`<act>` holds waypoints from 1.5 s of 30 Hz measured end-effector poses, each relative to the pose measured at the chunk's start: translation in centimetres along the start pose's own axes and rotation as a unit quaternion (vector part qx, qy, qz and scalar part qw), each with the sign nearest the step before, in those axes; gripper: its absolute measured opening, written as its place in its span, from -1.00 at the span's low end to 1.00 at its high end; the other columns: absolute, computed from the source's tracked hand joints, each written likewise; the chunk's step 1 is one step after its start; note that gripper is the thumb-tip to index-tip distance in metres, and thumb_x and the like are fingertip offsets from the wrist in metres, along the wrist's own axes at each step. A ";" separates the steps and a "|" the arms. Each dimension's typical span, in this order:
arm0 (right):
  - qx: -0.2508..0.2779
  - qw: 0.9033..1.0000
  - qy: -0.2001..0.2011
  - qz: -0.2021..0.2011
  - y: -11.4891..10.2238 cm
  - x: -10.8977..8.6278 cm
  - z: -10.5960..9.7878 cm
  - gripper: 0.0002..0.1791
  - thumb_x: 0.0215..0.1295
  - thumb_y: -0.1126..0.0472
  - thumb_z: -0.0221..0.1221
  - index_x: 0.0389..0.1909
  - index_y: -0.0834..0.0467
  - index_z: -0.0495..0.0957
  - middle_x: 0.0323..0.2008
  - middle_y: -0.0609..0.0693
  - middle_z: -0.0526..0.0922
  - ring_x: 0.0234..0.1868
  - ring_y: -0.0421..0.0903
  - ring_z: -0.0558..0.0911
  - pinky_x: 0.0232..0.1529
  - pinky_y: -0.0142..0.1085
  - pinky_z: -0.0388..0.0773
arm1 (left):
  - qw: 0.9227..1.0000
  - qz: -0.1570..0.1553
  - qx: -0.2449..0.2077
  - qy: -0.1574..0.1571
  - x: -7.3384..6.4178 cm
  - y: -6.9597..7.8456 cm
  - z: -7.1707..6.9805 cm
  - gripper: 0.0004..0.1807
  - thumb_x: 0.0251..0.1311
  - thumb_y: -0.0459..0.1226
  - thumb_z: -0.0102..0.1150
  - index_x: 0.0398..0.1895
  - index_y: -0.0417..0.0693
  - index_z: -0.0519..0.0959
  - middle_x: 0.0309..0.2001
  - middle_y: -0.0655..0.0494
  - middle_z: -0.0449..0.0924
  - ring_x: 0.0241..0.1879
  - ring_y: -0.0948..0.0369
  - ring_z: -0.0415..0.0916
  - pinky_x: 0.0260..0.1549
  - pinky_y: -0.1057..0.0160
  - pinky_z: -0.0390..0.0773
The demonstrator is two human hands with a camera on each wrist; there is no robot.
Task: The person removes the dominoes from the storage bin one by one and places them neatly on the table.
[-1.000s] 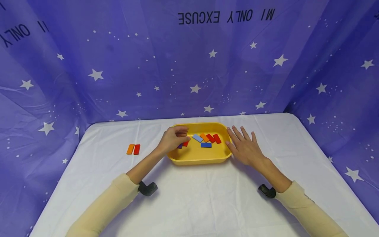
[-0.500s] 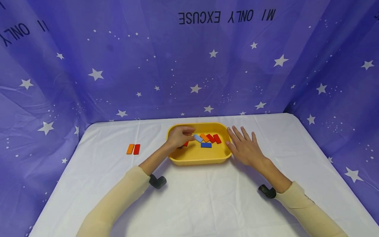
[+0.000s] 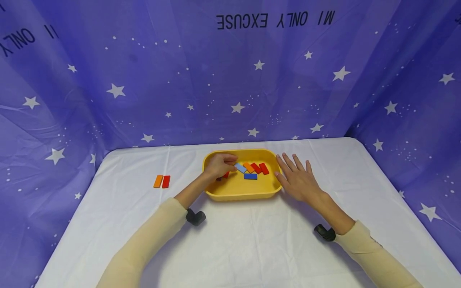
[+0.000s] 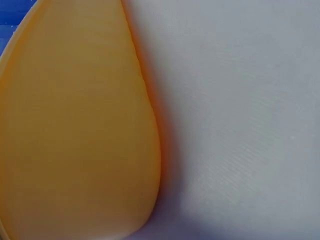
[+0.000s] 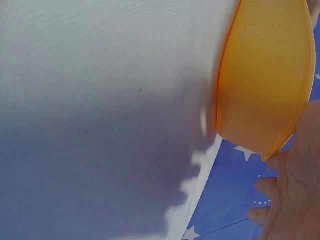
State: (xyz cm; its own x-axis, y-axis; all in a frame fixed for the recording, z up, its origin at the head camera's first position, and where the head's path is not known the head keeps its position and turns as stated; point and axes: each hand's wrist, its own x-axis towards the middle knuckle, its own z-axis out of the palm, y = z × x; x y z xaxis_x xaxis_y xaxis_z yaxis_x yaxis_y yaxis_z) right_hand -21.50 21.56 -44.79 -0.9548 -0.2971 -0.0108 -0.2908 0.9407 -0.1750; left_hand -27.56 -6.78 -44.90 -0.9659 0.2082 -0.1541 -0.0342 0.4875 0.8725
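Note:
In the head view, my left hand [image 3: 217,166] reaches into a yellow tray [image 3: 243,196] from its left side. Its thumb and fingertips pinch the left end of a light blue domino-shaped block [image 3: 241,168]. Beside that lie an orange block [image 3: 248,167], two red blocks [image 3: 264,169] and a blue one [image 3: 250,176]. Another red block [image 3: 225,175] shows partly from under the left hand, with a darker one mostly hidden. My right hand [image 3: 298,180] is spread flat, its thumb and index finger at the tray's right rim. The left wrist view shows only the tray's outer wall [image 4: 85,130] and the cloth.
An orange block [image 3: 158,181] and a red block [image 3: 166,181] lie side by side on the white tablecloth [image 3: 230,240], left of the tray. Behind the table hangs a purple curtain [image 3: 201,88] with white stars.
My left hand has moved right inside the tray, from above the red and dark blocks to the light blue one. The right hand has stayed at the rim.

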 end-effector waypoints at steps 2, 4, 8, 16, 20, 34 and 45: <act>0.001 1.000 0.000 -0.001 0.0 0.0 0.0 -0.24 0.55 -0.20 -0.23 0.61 0.04 -0.12 0.57 0.13 -0.09 0.54 0.27 -0.19 0.34 0.34 -0.44 | 1.000 -0.001 0.005 -0.003 0.1 0.0 0.1 -0.54 0.14 -0.44 0.39 0.16 -0.20 0.63 0.04 -0.04 0.67 0.07 0.09 0.59 0.01 0.27 0.56; 0.000 1.000 0.000 -0.002 0.1 0.0 0.1 -0.24 0.55 -0.20 -0.23 0.61 0.04 -0.12 0.57 0.13 -0.09 0.54 0.27 -0.18 0.34 0.34 -0.45 | 1.000 0.000 0.013 -0.008 0.2 0.1 0.2 -0.54 0.13 -0.45 0.39 0.16 -0.21 0.63 0.04 -0.05 0.67 0.06 0.09 0.59 0.01 0.27 0.56; -0.002 1.000 -0.003 0.000 0.1 0.1 0.1 -0.24 0.55 -0.21 -0.23 0.61 0.03 -0.13 0.57 0.13 -0.10 0.54 0.27 -0.19 0.35 0.34 -0.44 | 1.000 0.000 0.026 -0.014 0.3 0.1 0.3 -0.53 0.12 -0.46 0.39 0.16 -0.22 0.63 0.04 -0.06 0.67 0.03 0.09 0.60 -0.01 0.28 0.57; -0.002 1.000 -0.004 0.000 0.1 0.1 0.1 -0.24 0.55 -0.21 -0.22 0.61 0.03 -0.13 0.57 0.13 -0.09 0.54 0.27 -0.19 0.35 0.34 -0.44 | 0.998 0.007 0.054 -0.015 0.6 -0.2 0.5 -0.55 0.10 -0.44 0.42 0.12 -0.20 0.65 -0.02 -0.05 0.69 -0.07 0.12 0.61 -0.10 0.33 0.59; -0.002 1.000 -0.003 -0.001 0.0 0.0 0.1 -0.24 0.55 -0.21 -0.22 0.61 0.03 -0.13 0.57 0.13 -0.09 0.54 0.27 -0.19 0.35 0.34 -0.44 | 0.997 0.020 0.068 -0.017 0.6 -0.2 0.4 -0.56 0.06 -0.43 0.44 0.08 -0.20 0.68 -0.08 -0.03 0.71 -0.14 0.14 0.61 -0.18 0.35 0.59; 0.004 1.000 0.000 -0.001 0.1 0.0 0.0 -0.24 0.55 -0.21 -0.22 0.61 0.03 -0.13 0.57 0.13 -0.09 0.54 0.27 -0.19 0.35 0.34 -0.43 | 0.995 0.027 0.091 -0.035 0.5 0.1 0.3 -0.66 0.06 -0.40 0.46 -0.03 -0.18 0.73 -0.30 0.04 0.65 -0.63 0.24 0.41 -0.57 0.41 0.44; 0.007 1.000 -0.002 -0.003 0.2 0.1 0.1 -0.24 0.55 -0.20 -0.22 0.61 0.03 -0.13 0.57 0.13 -0.09 0.54 0.27 -0.19 0.34 0.34 -0.44 | 0.989 0.057 0.125 -0.046 0.6 0.1 0.6 -0.70 0.06 -0.41 0.46 -0.08 -0.17 0.75 -0.29 0.06 0.69 -0.30 0.17 0.48 -0.32 0.38 0.49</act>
State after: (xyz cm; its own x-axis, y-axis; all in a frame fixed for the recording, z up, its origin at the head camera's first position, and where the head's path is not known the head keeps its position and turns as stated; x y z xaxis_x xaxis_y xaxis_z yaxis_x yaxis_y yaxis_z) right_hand -21.64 21.70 -44.90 -0.9527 -0.3038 -0.0129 -0.2960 0.9363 -0.1891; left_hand -27.98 -6.14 -45.21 -0.9318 0.3449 -0.1127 0.1495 0.6480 0.7468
